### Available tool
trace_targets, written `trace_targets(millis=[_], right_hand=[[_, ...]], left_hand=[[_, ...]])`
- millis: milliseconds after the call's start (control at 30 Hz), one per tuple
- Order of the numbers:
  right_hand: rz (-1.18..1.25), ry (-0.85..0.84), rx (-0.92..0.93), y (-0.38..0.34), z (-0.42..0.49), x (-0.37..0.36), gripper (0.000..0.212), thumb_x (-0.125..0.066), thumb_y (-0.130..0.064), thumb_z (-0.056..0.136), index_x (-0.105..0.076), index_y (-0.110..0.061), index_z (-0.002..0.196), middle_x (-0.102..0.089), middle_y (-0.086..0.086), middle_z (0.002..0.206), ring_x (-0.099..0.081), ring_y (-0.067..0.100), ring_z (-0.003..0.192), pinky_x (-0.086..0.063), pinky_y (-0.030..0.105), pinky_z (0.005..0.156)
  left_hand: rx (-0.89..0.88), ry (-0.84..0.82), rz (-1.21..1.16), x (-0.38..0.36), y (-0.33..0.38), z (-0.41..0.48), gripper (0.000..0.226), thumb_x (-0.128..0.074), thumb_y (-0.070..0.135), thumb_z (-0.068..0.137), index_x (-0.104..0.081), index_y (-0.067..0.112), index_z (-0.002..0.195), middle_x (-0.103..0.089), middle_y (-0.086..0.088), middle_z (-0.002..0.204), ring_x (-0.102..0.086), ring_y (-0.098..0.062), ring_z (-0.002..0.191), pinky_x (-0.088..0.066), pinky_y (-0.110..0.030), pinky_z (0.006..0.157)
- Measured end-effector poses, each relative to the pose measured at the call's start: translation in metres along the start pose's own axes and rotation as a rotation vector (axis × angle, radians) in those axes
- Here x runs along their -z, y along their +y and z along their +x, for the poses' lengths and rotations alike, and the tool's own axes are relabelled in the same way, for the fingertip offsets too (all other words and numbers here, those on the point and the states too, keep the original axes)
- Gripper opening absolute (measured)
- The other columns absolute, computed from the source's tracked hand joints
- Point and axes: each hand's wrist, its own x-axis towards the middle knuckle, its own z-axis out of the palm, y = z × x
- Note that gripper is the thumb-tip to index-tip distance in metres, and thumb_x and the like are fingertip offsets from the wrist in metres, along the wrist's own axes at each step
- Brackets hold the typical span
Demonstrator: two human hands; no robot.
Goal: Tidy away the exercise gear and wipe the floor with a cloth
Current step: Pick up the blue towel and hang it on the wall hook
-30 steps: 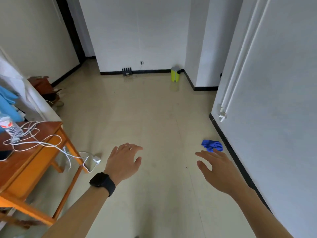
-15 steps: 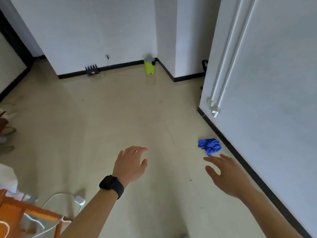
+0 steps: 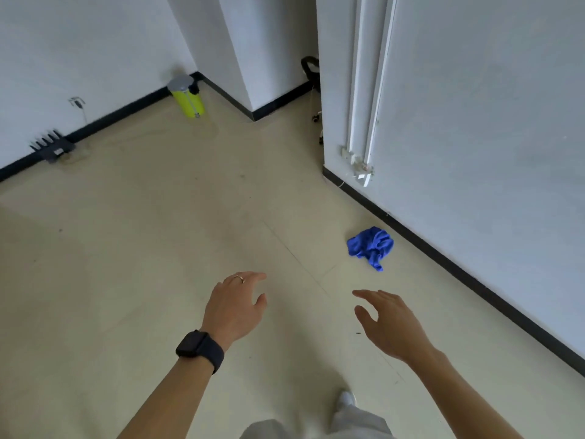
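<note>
1. 2 hands show. The left hand (image 3: 235,304) and the right hand (image 3: 387,324) both hover over the floor (image 3: 158,248), palms down, fingers loosely spread and holding nothing.
2. 1 blue cloth (image 3: 370,247) lies crumpled on the floor, ahead and slightly to the right of the right hand and apart from it.
3. 1 black watch (image 3: 199,345) sits on the left wrist, and 1 ring (image 3: 239,278) on a left finger.
4. 1 yellow bin (image 3: 187,98) with a grey lid stands in the far corner. 1 black spiked device (image 3: 52,147) sits against the far skirting, too small to identify.
5. 2 white pipes (image 3: 364,90) run down the right wall (image 3: 474,137).
6. A dark object (image 3: 311,69) is partly hidden behind the wall corner and cannot be made out. Only 1 shoe (image 3: 346,399) shows, and the grey trousers (image 3: 357,423) are cut off by the bottom edge.
7. The cloth lies near the black skirting (image 3: 459,270) of the right wall, not touching it. Bare floor stretches between the hands and the cloth, and wide to the left.
</note>
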Motion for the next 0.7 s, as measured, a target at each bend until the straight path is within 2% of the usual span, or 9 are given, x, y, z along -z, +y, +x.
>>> trace_targets(millis=[133,300,367,567,700], right_hand=[[0.018,0.042,-0.067,-0.022,0.076,0.001,0.041,-0.045,-0.043,0.103,-0.048,-0.040,0.143,-0.053,-0.020,0.143,-0.037,0.014,0.141,-0.039,0.033,0.110],[0.058,0.104,-0.254,-0.038,0.155,-0.011,0.042,-0.043,-0.045,0.103,-0.046,-0.041,0.145,-0.052,-0.019,0.145,-0.037,0.014,0.141,-0.040,0.034,0.109],[0.086,0.129,-0.348,-0.046,0.177,-0.018,0.042,-0.043,-0.045,0.103,-0.045,-0.042,0.145,-0.051,-0.019,0.145,-0.037,0.014,0.141,-0.039,0.033,0.109],[0.242,0.214,-0.597,-0.063,0.235,-0.028,0.043,-0.048,-0.041,0.102,-0.047,-0.039,0.145,-0.052,-0.017,0.145,-0.040,0.015,0.139,-0.036,0.028,0.108],[0.346,0.244,-0.730,-0.045,0.287,-0.036,0.042,-0.049,-0.042,0.101,-0.048,-0.041,0.143,-0.054,-0.018,0.143,-0.043,0.013,0.135,-0.036,0.025,0.105]], left_hand=[[-0.072,-0.072,0.053,0.010,-0.032,0.098,0.046,-0.051,0.033,0.097,-0.049,0.027,0.143,-0.052,0.006,0.146,-0.042,-0.017,0.138,-0.036,-0.039,0.110],[-0.300,-0.159,0.165,0.013,-0.053,0.244,0.041,-0.051,0.033,0.094,-0.055,0.023,0.133,-0.059,0.003,0.136,-0.049,-0.023,0.131,-0.042,-0.041,0.103],[-0.390,-0.192,0.182,0.015,-0.052,0.298,0.043,-0.050,0.034,0.095,-0.052,0.024,0.138,-0.056,0.003,0.141,-0.046,-0.022,0.135,-0.039,-0.042,0.107],[-0.624,-0.332,0.297,0.006,-0.020,0.430,0.046,-0.049,0.037,0.097,-0.048,0.028,0.141,-0.050,0.005,0.147,-0.038,-0.018,0.141,-0.034,-0.038,0.110],[-0.718,-0.430,0.366,-0.027,0.016,0.500,0.046,-0.048,0.037,0.096,-0.048,0.029,0.141,-0.049,0.006,0.148,-0.038,-0.018,0.140,-0.033,-0.036,0.110]])
